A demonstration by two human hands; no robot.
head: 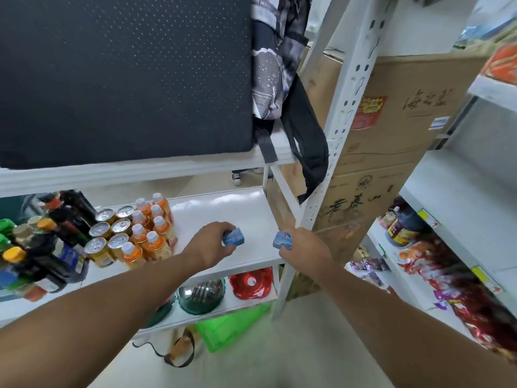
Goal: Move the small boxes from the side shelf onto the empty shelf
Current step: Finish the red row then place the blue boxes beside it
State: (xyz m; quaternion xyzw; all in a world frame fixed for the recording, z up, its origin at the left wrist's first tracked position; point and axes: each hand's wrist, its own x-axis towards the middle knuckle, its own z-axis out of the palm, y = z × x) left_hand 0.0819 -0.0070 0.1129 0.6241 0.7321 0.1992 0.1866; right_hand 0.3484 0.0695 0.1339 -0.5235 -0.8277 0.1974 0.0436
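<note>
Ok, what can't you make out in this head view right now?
- Printing on the small blue box in the left hand: blurred, fingers cover part.
- Second small blue box in the right hand: its far side is hidden by the hand.
- Red packets on the right side shelf: motion-blurred.
- Whether either box touches the white shelf board: unclear.

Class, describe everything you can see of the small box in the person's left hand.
The box is small, blue and roughly cuboid, with red and white print too blurred to read; it looks like printed card. The left hand grips it from its left side, fingers curled over the top and the thumb underneath, so part of it is hidden. It is tilted slightly and sits over the bare white shelf, right of the bottles; whether it touches the shelf cannot be told.
</note>
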